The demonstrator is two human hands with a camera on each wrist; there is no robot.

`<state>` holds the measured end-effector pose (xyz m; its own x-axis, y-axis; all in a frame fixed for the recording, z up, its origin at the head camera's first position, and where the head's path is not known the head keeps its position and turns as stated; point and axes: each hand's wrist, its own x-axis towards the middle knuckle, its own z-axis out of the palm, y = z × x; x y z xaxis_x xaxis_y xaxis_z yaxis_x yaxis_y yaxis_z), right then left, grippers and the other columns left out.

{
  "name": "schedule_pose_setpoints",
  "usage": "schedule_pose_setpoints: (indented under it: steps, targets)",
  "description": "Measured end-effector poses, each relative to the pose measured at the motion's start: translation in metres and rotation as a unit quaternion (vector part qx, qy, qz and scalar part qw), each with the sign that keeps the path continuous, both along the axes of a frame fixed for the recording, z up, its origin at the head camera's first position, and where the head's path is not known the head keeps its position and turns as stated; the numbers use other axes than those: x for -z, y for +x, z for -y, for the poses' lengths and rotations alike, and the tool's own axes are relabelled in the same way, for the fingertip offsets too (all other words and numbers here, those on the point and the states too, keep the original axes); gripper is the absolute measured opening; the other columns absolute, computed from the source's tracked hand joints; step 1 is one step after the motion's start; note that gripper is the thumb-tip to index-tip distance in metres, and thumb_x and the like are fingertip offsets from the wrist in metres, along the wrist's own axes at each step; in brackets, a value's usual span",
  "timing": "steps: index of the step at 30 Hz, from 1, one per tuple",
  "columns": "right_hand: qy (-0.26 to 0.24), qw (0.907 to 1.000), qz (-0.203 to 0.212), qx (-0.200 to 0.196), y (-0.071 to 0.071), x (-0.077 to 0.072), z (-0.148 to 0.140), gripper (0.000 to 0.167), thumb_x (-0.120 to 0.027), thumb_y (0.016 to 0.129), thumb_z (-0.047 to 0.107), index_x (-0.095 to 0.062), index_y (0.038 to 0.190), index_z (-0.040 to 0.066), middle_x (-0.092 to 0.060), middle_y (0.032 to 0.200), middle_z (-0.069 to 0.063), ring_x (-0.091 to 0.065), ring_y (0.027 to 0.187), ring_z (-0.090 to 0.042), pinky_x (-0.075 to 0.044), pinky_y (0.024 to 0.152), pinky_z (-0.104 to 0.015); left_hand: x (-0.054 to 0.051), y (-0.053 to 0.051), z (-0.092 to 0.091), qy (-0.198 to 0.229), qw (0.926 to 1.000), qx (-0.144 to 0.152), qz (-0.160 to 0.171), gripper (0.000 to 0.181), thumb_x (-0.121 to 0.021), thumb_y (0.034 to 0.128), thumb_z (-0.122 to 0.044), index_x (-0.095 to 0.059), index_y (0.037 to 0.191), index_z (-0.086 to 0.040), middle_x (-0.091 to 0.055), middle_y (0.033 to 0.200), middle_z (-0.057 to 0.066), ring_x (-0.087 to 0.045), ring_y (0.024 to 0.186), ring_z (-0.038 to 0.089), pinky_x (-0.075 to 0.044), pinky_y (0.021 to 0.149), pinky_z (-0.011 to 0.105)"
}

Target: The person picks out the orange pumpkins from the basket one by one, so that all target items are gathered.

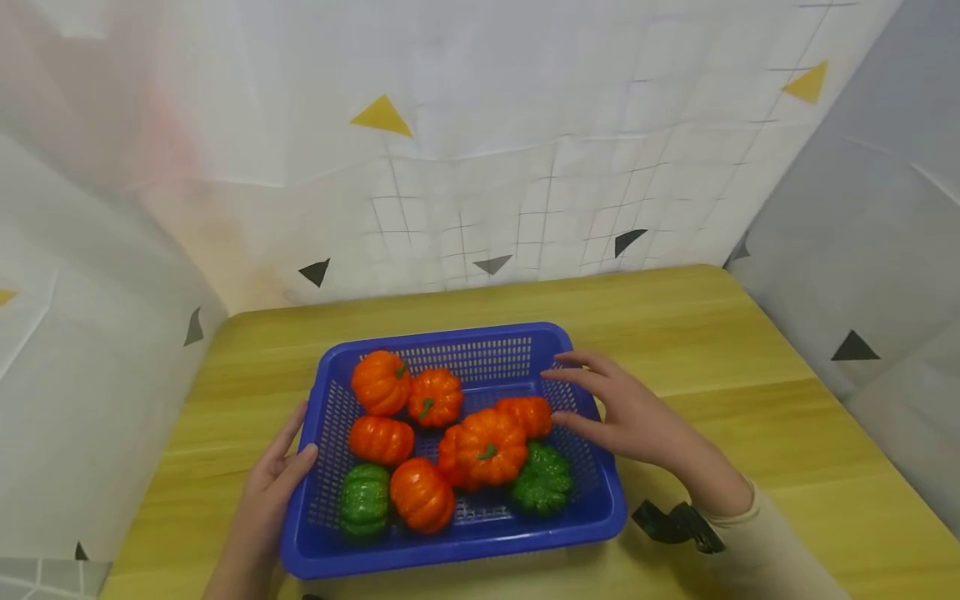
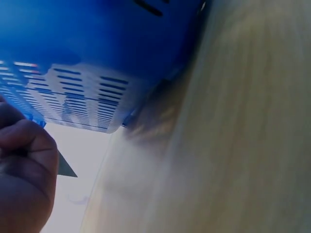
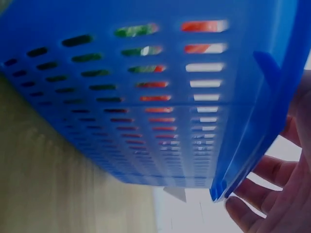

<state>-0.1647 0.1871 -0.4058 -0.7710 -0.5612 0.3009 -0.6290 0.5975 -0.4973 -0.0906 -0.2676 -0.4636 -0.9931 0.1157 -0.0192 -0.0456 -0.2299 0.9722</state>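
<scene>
A blue plastic basket (image 1: 457, 550) with slotted walls stands on the wooden table, holding several small orange toy pumpkins (image 1: 491, 447) and two green ones, a ribbed green pumpkin (image 1: 365, 500) at the near left and another green pumpkin (image 1: 542, 481) at the near right. My left hand (image 1: 272, 483) grips the basket's left side, its thumb by the rim; the left wrist view shows this hand (image 2: 24, 170) beside the slotted wall. Over the right rim reaches my right hand (image 1: 626, 412), fingers spread and holding nothing. Fingers (image 3: 272, 170) show close to the rim in the right wrist view.
Yellowish wooden table (image 1: 750, 375) surrounds the basket. White patterned sheets (image 1: 487, 183) stand behind and at both sides of it. A black strap (image 1: 678, 525) hangs by the right wrist.
</scene>
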Motion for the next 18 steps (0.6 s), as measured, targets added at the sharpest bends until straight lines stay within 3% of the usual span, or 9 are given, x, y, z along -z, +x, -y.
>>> schedule_pose_setpoints:
  steps: [9,18]
  targets:
    - [0.037,0.9977,0.018,-0.054,-0.002,-0.016,0.019,0.060,-0.069,0.089,0.053,-0.052,0.142,0.032,-0.046,0.146,-0.004,-0.049,0.128,-0.028,-0.048,0.099,-0.053,-0.001,0.000,-0.001,-0.010,0.9999,-0.006,0.007,0.057,-0.041,0.1079,-0.015,-0.019,0.160,-0.024,-0.066,0.124,0.014,-0.068,0.101,0.032,-0.058,0.077,0.052]
    - [0.069,0.9837,0.082,-0.144,-0.004,-0.013,0.037,0.076,-0.071,0.083,0.060,-0.042,0.149,0.034,-0.038,0.151,0.006,-0.042,0.134,-0.019,-0.044,0.106,-0.045,-0.001,0.000,0.000,-0.008,0.9999,-0.001,0.008,0.058,-0.041,0.1077,-0.014,-0.018,0.160,-0.023,-0.066,0.124,0.016,-0.068,0.101,0.034,-0.058,0.077,0.053]
